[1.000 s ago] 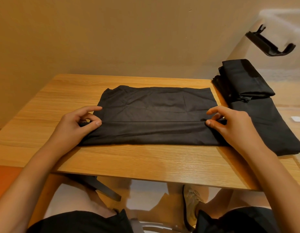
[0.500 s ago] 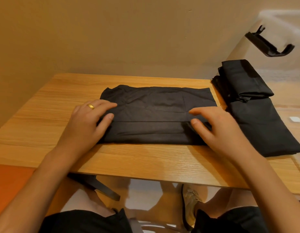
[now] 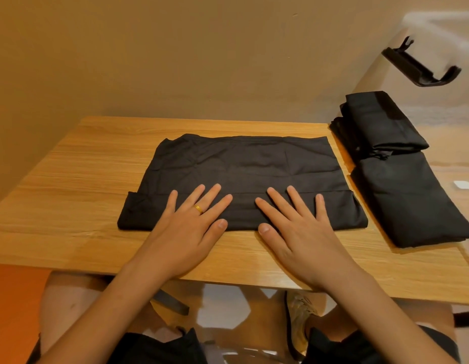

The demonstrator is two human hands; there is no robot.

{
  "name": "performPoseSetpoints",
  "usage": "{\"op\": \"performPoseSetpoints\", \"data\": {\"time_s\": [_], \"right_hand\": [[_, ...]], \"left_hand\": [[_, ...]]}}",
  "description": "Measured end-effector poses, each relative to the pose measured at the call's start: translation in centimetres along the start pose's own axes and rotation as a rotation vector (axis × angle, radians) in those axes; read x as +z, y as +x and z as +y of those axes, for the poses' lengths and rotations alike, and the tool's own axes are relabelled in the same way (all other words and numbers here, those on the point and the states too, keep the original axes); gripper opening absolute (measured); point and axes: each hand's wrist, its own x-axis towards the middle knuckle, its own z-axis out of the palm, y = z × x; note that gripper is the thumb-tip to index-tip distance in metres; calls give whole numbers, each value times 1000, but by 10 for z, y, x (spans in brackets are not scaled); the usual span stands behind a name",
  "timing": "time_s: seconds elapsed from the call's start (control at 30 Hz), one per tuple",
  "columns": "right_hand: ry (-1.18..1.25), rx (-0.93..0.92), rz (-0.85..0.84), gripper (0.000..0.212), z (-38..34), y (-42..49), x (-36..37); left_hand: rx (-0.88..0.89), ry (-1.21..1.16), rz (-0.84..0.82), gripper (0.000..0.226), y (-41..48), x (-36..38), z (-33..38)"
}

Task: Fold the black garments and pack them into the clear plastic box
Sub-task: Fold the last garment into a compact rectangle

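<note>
A single wide-angle view from the person's head looks forward and down, close above the left hand (image 3: pixel 186 232) and right hand (image 3: pixel 299 232), the wall (image 3: pixel 175 61) rising beyond them.

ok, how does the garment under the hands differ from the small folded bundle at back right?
The garment lies wide and flat on the table, only its near edge folded over; the bundle is folded into a compact, thicker block. The left hand and right hand press flat on the garment; no hand touches the bundle. The garment lies square to the table edge; the bundle sits angled. Both are black fabric.
</note>
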Motion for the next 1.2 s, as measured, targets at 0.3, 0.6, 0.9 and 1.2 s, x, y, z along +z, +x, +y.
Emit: {"op": "performPoseSetpoints", "data": {"time_s": [0.3,0.6,0.9,1.2], "right_hand": [[30,148,32,64,41,-7,-3],[16,255,39,71,64,-11,-7],[62,271,21,60,59,-6,-17],[186,201,335,37,99,84,-49]], "left_hand": [[-165,-53,68,62,-13,-3,-39],[-280,-24,42,71,-25,-4,-69],[-289,29,-77,77,-22,-18,-66],[-336,-119,183,63,59,-61,-95]]}}
